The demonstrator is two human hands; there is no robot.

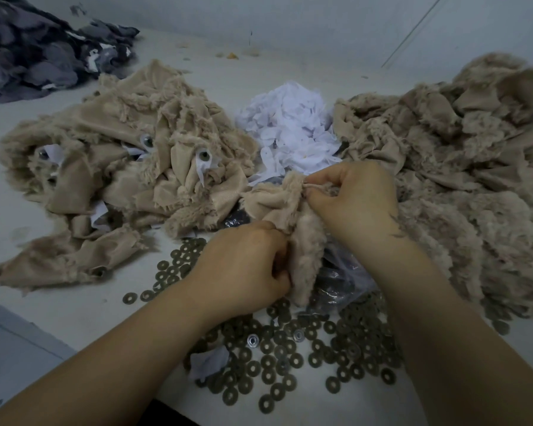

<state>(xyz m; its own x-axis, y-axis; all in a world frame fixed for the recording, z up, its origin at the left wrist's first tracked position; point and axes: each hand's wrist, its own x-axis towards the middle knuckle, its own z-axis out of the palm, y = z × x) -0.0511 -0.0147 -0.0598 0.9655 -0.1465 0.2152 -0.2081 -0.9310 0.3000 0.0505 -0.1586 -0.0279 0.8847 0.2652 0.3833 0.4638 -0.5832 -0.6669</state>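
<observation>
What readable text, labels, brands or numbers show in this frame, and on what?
None: no word, label, brand, number or sign can be read anywhere.
Beige plush piece, gripped by the left hand and pinched by the right hand: no print.
White fabric scraps: faint specks only, no letters.
Metal washers: any stamping is too small to tell.
Clear plastic bag: glare only, no print visible.

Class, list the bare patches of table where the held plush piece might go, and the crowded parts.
Bare table lies front left, between the left plush pile and the washers, and along the back behind the white fabric cutouts. Crowded: the washer-strewn front middle and the right plush pile.
</observation>
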